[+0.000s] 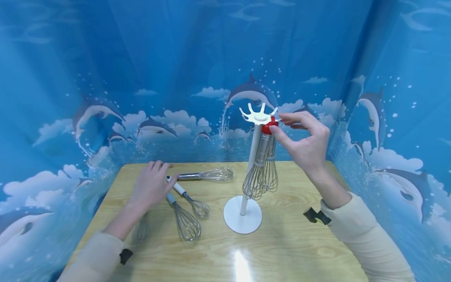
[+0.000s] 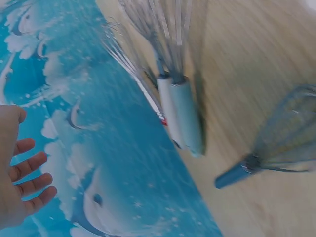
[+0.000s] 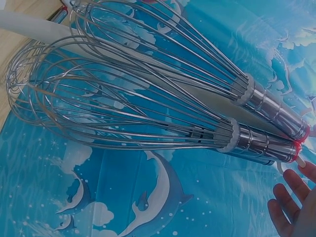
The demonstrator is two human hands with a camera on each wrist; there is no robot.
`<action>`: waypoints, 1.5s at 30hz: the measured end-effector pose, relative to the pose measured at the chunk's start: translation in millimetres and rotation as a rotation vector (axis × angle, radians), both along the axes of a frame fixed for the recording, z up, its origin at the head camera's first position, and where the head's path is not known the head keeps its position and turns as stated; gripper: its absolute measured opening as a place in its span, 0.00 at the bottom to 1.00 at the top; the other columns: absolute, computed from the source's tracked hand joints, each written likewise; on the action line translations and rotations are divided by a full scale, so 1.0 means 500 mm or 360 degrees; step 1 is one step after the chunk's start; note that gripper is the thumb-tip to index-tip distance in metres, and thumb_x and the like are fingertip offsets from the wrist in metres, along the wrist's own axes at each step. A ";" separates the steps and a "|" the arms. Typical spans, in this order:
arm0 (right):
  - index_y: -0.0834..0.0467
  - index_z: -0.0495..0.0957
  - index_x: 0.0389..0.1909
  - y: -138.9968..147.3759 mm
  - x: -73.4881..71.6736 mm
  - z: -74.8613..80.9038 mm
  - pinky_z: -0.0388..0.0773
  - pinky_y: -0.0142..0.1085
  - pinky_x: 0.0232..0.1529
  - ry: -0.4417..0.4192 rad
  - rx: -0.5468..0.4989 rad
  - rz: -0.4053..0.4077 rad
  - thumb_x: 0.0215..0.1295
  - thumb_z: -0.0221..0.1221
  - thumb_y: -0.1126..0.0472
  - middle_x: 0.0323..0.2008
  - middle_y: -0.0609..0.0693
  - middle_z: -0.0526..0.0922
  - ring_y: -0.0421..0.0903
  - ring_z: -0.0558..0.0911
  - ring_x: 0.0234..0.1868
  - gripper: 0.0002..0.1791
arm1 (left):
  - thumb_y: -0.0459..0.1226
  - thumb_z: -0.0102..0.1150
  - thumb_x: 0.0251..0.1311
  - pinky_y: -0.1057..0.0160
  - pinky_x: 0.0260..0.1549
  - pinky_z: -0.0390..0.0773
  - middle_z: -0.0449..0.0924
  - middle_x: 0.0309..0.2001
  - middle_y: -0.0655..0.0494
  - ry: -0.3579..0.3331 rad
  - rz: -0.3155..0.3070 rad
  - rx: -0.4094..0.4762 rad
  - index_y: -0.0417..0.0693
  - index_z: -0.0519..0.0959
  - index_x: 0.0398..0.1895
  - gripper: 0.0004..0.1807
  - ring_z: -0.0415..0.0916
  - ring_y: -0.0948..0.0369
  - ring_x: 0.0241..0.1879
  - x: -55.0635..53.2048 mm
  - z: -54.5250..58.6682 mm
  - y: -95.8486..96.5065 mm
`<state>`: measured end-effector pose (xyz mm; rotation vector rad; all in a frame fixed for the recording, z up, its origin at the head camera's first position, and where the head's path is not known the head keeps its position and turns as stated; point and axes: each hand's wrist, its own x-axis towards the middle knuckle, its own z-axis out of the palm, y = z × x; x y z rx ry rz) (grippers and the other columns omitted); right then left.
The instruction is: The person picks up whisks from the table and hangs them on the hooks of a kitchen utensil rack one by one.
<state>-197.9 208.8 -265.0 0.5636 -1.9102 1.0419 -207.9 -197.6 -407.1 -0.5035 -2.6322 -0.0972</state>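
Two metal whisks (image 1: 262, 150) with red ends hang from the white hook stand (image 1: 260, 116). My right hand (image 1: 310, 145) is at the red end of the nearer one, thumb against it and index finger beside the hook tip. In the right wrist view, this hand's other fingers (image 3: 284, 200) are spread apart. My left hand (image 1: 151, 184) hovers over the table's far left, fingers relaxed, holding nothing. Near it lie a metal-handled whisk (image 1: 189, 176), a small white-handled whisk (image 1: 178, 188) and a pale-teal-handled whisk (image 1: 170, 198).
Another whisk (image 1: 140, 230) lies partly behind my left forearm. The stand's round white base (image 1: 243, 225) rests on the wooden table (image 1: 289, 250). A blue dolphin-print curtain (image 1: 183, 58) encloses the back and sides. Several hooks on the stand hold nothing.
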 end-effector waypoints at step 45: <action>0.65 0.88 0.49 -0.002 0.001 -0.001 0.80 0.22 0.50 -0.0004 -0.0017 -0.0010 0.58 0.74 0.63 0.44 0.63 0.91 0.23 0.82 0.45 0.18 | 0.53 0.57 0.73 0.31 0.48 0.80 0.79 0.51 0.23 -0.0651 0.0412 -0.0117 0.27 0.76 0.60 0.34 0.78 0.32 0.50 -0.004 -0.202 -0.207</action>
